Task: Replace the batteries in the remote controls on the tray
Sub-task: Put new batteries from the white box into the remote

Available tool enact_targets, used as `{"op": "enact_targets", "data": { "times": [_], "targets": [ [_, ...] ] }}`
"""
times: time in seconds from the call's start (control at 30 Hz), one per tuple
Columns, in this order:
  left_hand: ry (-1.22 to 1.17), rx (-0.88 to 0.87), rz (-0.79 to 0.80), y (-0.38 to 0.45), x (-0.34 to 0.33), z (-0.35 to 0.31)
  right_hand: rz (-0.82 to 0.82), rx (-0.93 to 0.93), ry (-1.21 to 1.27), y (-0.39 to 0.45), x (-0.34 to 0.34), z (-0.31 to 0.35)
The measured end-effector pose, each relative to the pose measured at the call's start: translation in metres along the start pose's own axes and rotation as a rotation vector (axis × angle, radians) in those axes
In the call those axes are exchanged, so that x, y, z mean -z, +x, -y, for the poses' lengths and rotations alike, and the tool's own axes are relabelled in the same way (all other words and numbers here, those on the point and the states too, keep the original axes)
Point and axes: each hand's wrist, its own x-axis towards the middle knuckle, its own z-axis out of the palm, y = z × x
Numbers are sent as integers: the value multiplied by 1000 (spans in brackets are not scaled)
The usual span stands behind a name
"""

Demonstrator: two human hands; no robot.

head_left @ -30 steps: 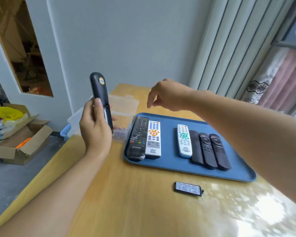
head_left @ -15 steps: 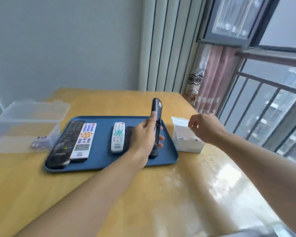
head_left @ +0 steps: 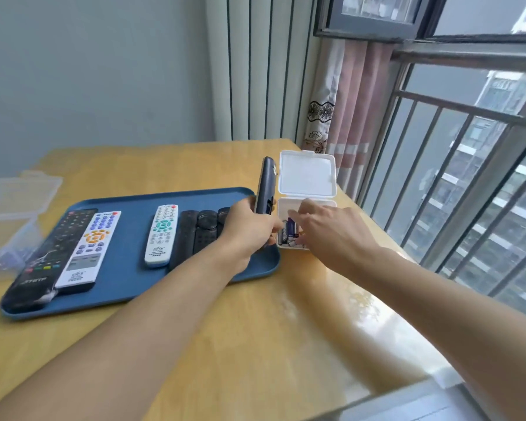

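Note:
My left hand grips a dark grey remote upright, just past the right end of the blue tray. My right hand reaches into a small white box whose lid stands open; its fingers are down among the batteries, and I cannot tell whether they hold one. On the tray lie a long black remote, a white remote with orange keys, a white remote with green keys and several small black remotes.
A clear plastic container stands at the table's left edge. The wooden table ends near the window railing on the right. Curtains hang behind the white box.
The view swung right from the clear container to the white box. My left hand carried the grey remote across the tray. The box lid is now open and my right hand is inside.

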Motion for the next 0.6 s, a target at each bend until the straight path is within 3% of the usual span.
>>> {"op": "enact_targets", "data": {
  "times": [0.27,0.4,0.6],
  "targets": [
    [24,-6,40,-3,-7,10,127,-54,-89,18,8,-1],
    [-6,-22,31,0,-7,9,105,-131,21,30,9,-6],
    [-17,-6,44,-3,-7,10,-20,-234,408,28,16,-10]
  ]
}}
